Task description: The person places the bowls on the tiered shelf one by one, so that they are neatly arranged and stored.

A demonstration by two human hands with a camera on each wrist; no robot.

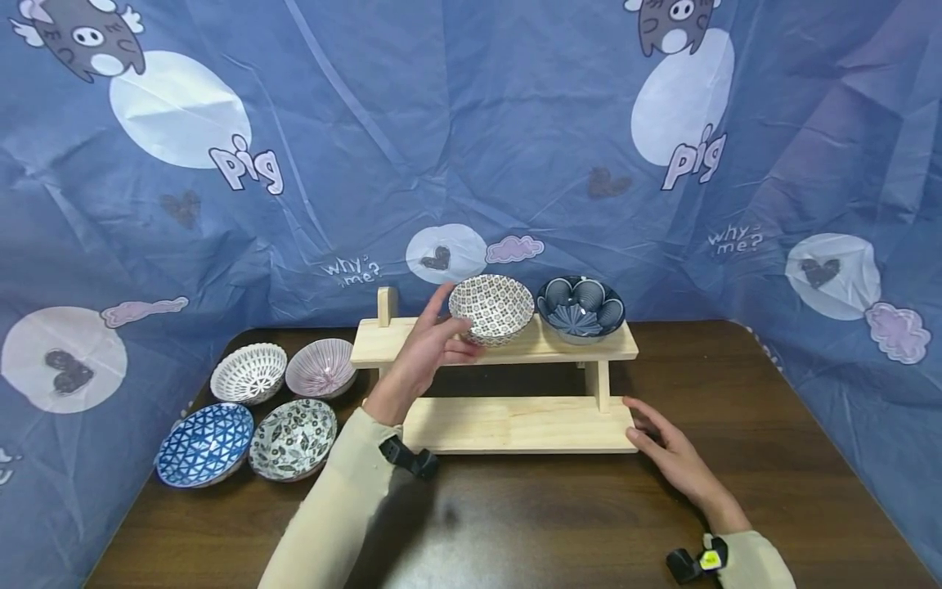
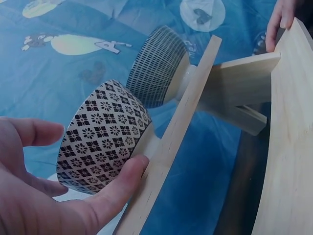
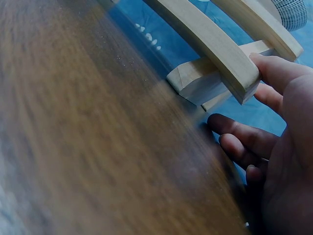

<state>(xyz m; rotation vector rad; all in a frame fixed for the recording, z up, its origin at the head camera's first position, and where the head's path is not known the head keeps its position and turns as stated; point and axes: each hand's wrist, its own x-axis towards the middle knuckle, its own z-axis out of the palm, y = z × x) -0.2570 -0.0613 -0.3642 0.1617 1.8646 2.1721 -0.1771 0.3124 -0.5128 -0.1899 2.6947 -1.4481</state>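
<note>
My left hand (image 1: 427, 353) holds a small bowl (image 1: 491, 307) with a dark flower-and-diamond pattern, upright on the upper board of a pale wooden two-tier stand (image 1: 515, 425). In the left wrist view, one digit (image 2: 128, 177) touches low on this bowl by its foot, and others lie near the rim. To its right on the same board stands a dark blue bowl (image 1: 580, 309). My right hand (image 1: 673, 458) touches the right end of the lower board with its fingers relaxed; in the right wrist view, the lower fingers (image 3: 244, 137) stay off the wood.
Left of the stand on the brown table (image 1: 530, 523) sit a white patterned bowl (image 1: 248, 373), a pink-striped bowl (image 1: 321, 368), a blue triangle-patterned bowl (image 1: 205, 446) and a leaf-patterned bowl (image 1: 293, 439). A wooden peg (image 1: 386, 307) rises at the upper board's left end. Blue cloth (image 1: 515, 147) hangs behind.
</note>
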